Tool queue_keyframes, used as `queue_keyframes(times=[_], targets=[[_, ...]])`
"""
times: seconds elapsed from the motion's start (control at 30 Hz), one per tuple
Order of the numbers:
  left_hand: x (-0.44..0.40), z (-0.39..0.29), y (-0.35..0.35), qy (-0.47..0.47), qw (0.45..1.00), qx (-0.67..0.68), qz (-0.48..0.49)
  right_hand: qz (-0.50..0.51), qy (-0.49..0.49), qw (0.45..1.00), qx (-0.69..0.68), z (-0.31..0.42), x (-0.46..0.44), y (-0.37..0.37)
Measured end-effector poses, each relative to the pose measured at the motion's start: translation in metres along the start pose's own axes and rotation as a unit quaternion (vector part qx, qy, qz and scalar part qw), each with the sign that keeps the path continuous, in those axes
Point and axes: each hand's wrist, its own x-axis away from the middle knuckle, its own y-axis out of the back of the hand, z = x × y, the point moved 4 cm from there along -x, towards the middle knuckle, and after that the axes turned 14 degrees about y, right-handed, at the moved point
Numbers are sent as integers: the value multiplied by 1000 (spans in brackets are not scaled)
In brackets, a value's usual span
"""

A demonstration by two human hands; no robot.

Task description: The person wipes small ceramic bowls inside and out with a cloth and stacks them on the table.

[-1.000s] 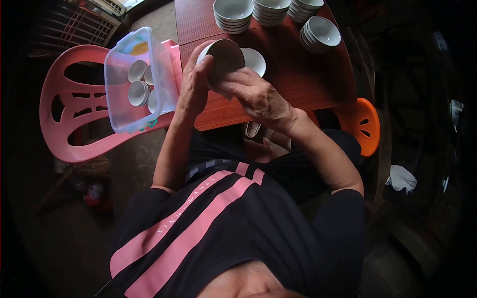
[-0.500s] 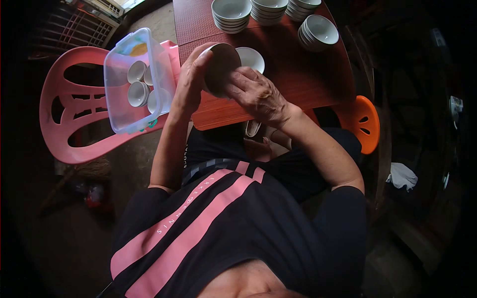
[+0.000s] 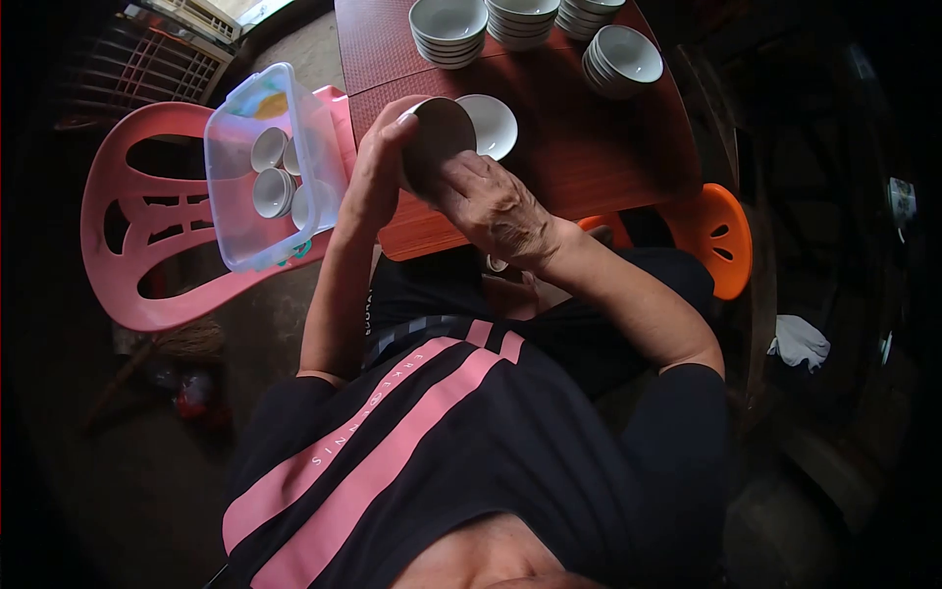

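At the bottom of the frame we see our dark shirt [image 3: 589, 461]; above centre, our right hand [image 3: 498, 208] has its fingers inside a tilted bowl [image 3: 437, 133], though we cannot tell whether they grip anything; our left hand [image 3: 375, 169] grips that bowl's outer side; just beyond, a white bowl [image 3: 498, 126] sits on the red table [image 3: 599, 162]; at upper left, a clear box [image 3: 300, 162] holds small bowls [image 3: 272, 192]; bowl stacks [image 3: 449, 47] stand at the top.

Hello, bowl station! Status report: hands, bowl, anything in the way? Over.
Left hand gripping a tilted bowl. Right hand with fingers against that bowl. Another white bowl close beyond, on the table; nothing visibly blocking.
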Motion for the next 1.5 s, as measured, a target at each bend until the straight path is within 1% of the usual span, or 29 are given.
queue_keyframes(times=[0.03, 0.07, 0.13, 0.2, 0.23, 0.27, 0.33, 0.37, 0.4, 0.47, 0.5, 0.57, 0.6, 0.63, 0.7, 0.77, 0.83, 0.87, 0.93, 1.03, 1.07, 1.13, 1.2, 1.27, 1.3, 1.33, 1.4, 1.43, 1.5], targets=[[-1, -1, 4, 45, 999, -1, 6, 20, 46, 996, 71, -1, 2, 0], [1, -7, 3, 47, 999, -4, 7, 41, 92, 985, 142, -1, 3, 0], [7, -10, -1, 103, 993, 63, 13, 54, 75, 983, 158, -6, 2, 0], [13, -11, -11, 59, 997, -41, 6, -24, -16, 997, 78, -14, -3, 8], [13, -8, -22, -41, 995, -91, -1, -64, -57, 996, -31, -17, -4, 10], [8, 5, -20, -63, 993, -101, -24, -63, -57, 996, -31, -12, -7, 16], [2, 15, -15, -81, 994, -69, -11, -13, -197, 943, -268, -7, -10, 20], [2, 14, -13, -63, 994, -72, -50, -5, -226, 924, -308, -10, -10, 23], [1, 13, -7, -38, 996, -68, -47, -6, -227, 924, -309, -16, -5, 19], [0, 9, -2, -12, 996, -77, -39, 29, -48, 990, -129, -23, -1, 12], [2, 4, -3, -11, 996, -80, -38, 98, -6, 993, 67, -25, 1, 11], [5, 2, -8, 57, 995, -83, -7, 77, -21, 991, 107, -25, 1, 10], [4, 3, -9, 58, 995, -84, -4, 59, -34, 987, 145, -24, -1, 12], [2, 8, -9, 92, 995, -34, 17, 59, -36, 987, 147, -22, -1, 11], [3, 13, -13, 127, 991, 17, 36, -17, -103, 990, -91, -24, -2, 8], [6, 18, -21, 162, 983, 78, 42, -47, -96, 986, -129, -26, -5, 7], [7, 21, -23, 151, 986, 53, 48, -67, -17, 996, 54, -23, -11, 15], [7, 22, -25, 138, 988, 29, 55, -67, -17, 996, 53, -25, -12, 16], [8, 15, -27, 119, 992, 25, 37, -5, 0, 989, 146, -27, -13, 19], [9, 10, -20, 125, 989, 67, 33, -102, 65, 984, 130, -37, -13, 35], [9, 13, -16, 125, 989, 68, 33, -102, 66, 984, 129, -34, -17, 40], [11, 18, -13, 114, 993, -21, 36, -55, 117, 983, 130, -25, -26, 47], [18, 9, -25, 104, 991, -77, 19, -32, 111, 983, 142, -30, -20, 44], [19, 3, -27, 56, 988, -145, 16, 3, 12, 991, 135, -46, -11, 39], [19, -3, -28, 20, 992, -123, -7, -69, -28, 995, 62, -55, -7, 40], [19, -8, -26, -32, 991, -126, -37, -82, -123, 989, -20, -61, 1, 33], [15, -16, -20, -137, 973, -153, -108, -91, -283, 931, -211, -63, 10, 18], [16, -17, -21, -139, 972, -154, -107, -92, -281, 932, -211, -61, 11, 19], [20, -17, -24, -156, 966, -170, -115, 3, -439, 815, -378, -53, 16, 12]])
